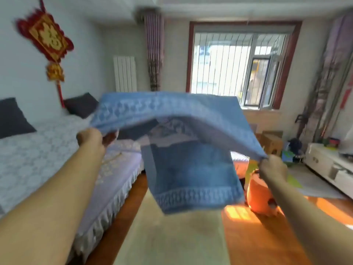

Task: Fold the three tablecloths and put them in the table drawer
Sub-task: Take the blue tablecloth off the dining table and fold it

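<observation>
Bed [38, 159] w/ 2 dark pillows [13, 119]; barred window [238, 62].

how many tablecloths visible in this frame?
1: the blue tablecloth, held in the air between the left hand and right hand. The others are not in view, possibly hidden behind it.

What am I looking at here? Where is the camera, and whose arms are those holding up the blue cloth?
No machine here: a person wears one wide-angle camera on the head, so you see their own bare arms reaching forward. The left hand and right hand each pinch an edge of a blue tablecloth, held up in the air, its lower part hanging down. Nothing rests on a table; none shows in this picture. On the left is a bed, ahead a window. The picture is somewhat blurred.
</observation>
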Tool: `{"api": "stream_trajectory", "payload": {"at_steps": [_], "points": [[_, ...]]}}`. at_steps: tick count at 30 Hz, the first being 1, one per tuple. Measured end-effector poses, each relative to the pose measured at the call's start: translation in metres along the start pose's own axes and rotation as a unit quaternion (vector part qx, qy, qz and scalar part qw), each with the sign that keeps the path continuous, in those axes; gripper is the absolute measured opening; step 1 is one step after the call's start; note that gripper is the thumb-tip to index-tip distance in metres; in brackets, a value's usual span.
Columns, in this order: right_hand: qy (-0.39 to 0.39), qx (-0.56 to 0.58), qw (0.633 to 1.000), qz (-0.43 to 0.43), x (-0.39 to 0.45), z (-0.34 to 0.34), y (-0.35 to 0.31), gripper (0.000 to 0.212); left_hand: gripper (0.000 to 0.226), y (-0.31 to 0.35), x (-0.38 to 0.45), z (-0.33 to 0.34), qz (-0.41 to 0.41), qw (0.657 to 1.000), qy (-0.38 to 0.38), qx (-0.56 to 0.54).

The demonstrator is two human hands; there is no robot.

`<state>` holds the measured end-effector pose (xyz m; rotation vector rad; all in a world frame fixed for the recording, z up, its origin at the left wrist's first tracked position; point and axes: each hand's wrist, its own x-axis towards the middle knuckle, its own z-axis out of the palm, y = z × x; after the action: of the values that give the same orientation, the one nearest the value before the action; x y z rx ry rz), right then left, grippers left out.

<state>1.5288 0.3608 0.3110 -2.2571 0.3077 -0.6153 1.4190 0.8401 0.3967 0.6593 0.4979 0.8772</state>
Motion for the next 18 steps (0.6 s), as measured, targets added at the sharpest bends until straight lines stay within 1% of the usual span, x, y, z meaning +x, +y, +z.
{"api": "stream_trajectory", "payload": {"at_steps": [1, 2, 3, 4, 6, 7, 9, 11, 13, 15, 16, 17, 18], "points": [[-0.019, -0.032, 0.998, 0.049, -0.028, 0.008, 0.037, 0.014, 0.031, -0.018, -0.002, -0.036, -0.029, 0.998, 0.032, 0.052], [-0.025, -0.053, 0.993, 0.105, -0.057, 0.017, 0.073, 0.013, 0.031, -0.045, 0.008, -0.082, -0.073, 0.989, 0.081, 0.095], [-0.038, -0.072, 0.983, 0.163, -0.084, 0.031, 0.11, 0.016, 0.03, -0.07, 0.012, -0.133, -0.113, 0.977, 0.092, 0.157], [-0.058, -0.095, 0.975, 0.19, -0.113, 0.04, 0.14, 0.019, 0.031, -0.094, 0.013, -0.18, -0.143, 0.963, 0.084, 0.213], [-0.071, -0.145, 0.965, 0.207, -0.142, 0.062, 0.189, 0.016, 0.038, -0.136, 0.011, -0.252, -0.18, 0.93, 0.066, 0.312], [-0.082, -0.16, 0.957, 0.228, -0.156, 0.073, 0.213, 0.012, 0.038, -0.155, 0.005, -0.281, -0.192, 0.915, 0.07, 0.348], [-0.144, -0.188, 0.936, 0.261, -0.184, 0.098, 0.266, 0.009, 0.031, -0.2, 0.001, -0.343, -0.216, 0.891, 0.097, 0.388], [-0.213, -0.212, 0.911, 0.282, -0.204, 0.138, 0.343, 0.014, 0.028, -0.249, 0.001, -0.401, -0.254, 0.867, 0.117, 0.412], [-0.247, -0.211, 0.891, 0.316, -0.229, 0.186, 0.41, 0.018, 0.027, -0.305, 0.009, -0.461, -0.282, 0.848, 0.123, 0.431], [-0.25, -0.163, 0.888, 0.351, -0.261, 0.23, 0.455, 0.016, 0.029, -0.362, 0.017, -0.516, -0.29, 0.839, 0.139, 0.439], [-0.234, -0.133, 0.887, 0.375, -0.281, 0.245, 0.458, 0.014, 0.029, -0.389, 0.017, -0.545, -0.289, 0.836, 0.155, 0.439], [-0.2, -0.102, 0.884, 0.41, -0.297, 0.26, 0.469, 0.014, 0.028, -0.412, 0.015, -0.571, -0.285, 0.832, 0.179, 0.441], [-0.154, -0.06, 0.874, 0.458, -0.313, 0.269, 0.476, 0.015, 0.026, -0.429, 0.01, -0.594, -0.277, 0.83, 0.199, 0.441]]}}
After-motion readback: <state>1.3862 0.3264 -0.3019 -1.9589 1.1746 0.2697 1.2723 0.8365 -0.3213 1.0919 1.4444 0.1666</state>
